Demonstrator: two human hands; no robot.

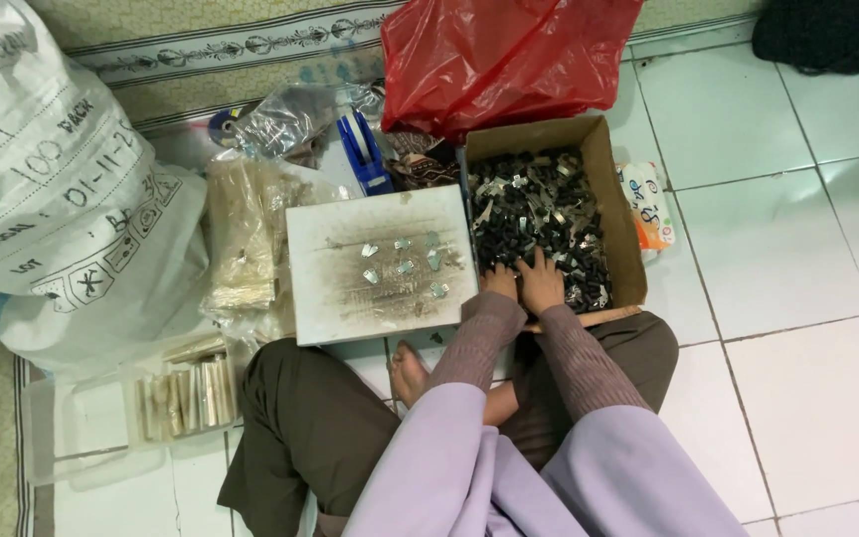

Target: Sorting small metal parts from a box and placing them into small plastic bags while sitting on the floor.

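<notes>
Inside the cardboard box (616, 214), both hands lie open, palms down, on small black parts (534, 214); left hand (500, 281); right hand (541, 281).

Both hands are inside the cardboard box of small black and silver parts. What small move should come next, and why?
Probably pinch a few parts and lift them toward the white board. Both the left hand and the right hand rest on the heap at the near end of the cardboard box, while only a few small silver pieces lie on the board. Whether either hand already grips a part cannot be seen.
</notes>
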